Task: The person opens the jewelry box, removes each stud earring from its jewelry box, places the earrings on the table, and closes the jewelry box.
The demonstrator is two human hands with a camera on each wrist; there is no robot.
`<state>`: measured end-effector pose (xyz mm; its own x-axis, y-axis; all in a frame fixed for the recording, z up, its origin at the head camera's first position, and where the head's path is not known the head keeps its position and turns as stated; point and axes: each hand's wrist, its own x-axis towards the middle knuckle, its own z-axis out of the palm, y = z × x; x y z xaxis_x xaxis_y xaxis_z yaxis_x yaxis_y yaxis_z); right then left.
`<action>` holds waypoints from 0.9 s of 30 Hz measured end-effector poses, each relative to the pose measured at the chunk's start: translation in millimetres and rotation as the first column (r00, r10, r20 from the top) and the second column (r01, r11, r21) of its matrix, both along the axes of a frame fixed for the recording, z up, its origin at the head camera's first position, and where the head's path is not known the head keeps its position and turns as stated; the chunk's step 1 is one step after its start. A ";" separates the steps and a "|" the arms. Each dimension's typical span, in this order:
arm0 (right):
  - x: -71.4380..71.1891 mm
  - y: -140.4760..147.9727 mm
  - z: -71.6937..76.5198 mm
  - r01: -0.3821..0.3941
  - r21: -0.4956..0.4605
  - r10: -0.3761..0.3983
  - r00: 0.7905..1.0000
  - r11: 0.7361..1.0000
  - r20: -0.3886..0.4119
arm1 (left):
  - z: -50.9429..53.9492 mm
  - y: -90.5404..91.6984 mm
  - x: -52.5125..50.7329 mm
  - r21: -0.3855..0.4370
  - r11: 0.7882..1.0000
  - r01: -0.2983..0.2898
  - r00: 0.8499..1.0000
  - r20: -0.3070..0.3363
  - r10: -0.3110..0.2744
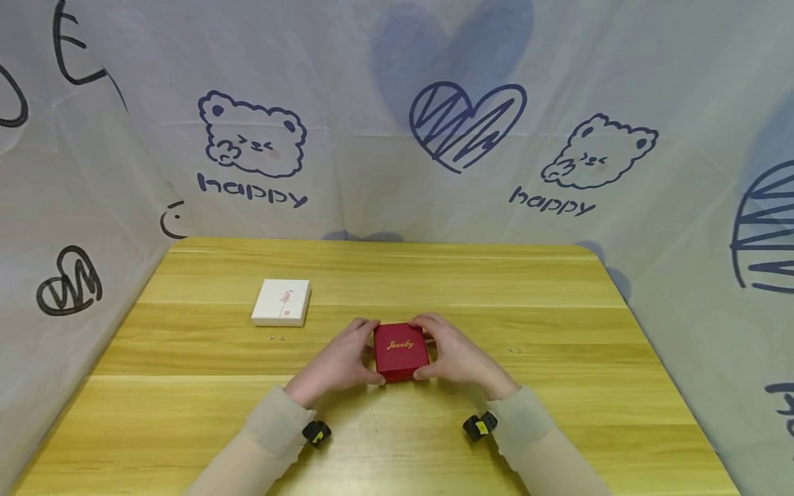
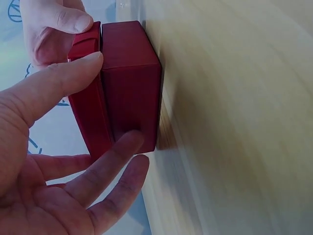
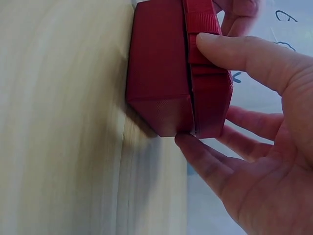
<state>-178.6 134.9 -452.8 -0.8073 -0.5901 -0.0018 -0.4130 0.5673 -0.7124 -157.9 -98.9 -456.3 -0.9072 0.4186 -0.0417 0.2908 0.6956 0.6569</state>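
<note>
A red jewelry box [image 1: 401, 348] with gold "Jewelry" lettering on top sits on the wooden table between my two hands. My left hand [image 1: 341, 358] holds its left side, the thumb at the near corner and other fingers toward the far side. On the other side my right hand [image 1: 462, 355] grips it in much the same way. In the left wrist view a thin seam parts the lid [image 2: 88, 110] from the base [image 2: 132, 88]. The right wrist view shows my right thumb pressing a ribbon bow [image 3: 203, 49] on the lid's side.
A white box [image 1: 281, 303] with pink print lies at the back left of the table [image 1: 186, 413]. Tiny objects [image 1: 276, 338] lie just in front of it, too small to identify. More tiny pieces [image 1: 514, 350] are to the right. Printed cloth [image 1: 372, 172] hangs behind the table.
</note>
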 end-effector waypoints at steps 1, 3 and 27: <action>-0.3 0.2 0.1 -0.001 0.003 0.001 1.000 1.000 0.002 | 0.3 0.4 0.5 -0.003 1.000 0.001 1.000 -0.004 -0.001; -0.6 0.6 0.5 0.002 0.012 -0.003 1.000 1.000 0.009 | 0.4 1.4 1.0 -0.012 1.000 0.002 1.000 -0.007 -0.003; 0.9 -2.5 3.0 0.005 0.054 -0.006 1.000 0.999 0.015 | 0.9 5.5 -0.7 -0.030 0.999 0.016 1.000 -0.017 -0.017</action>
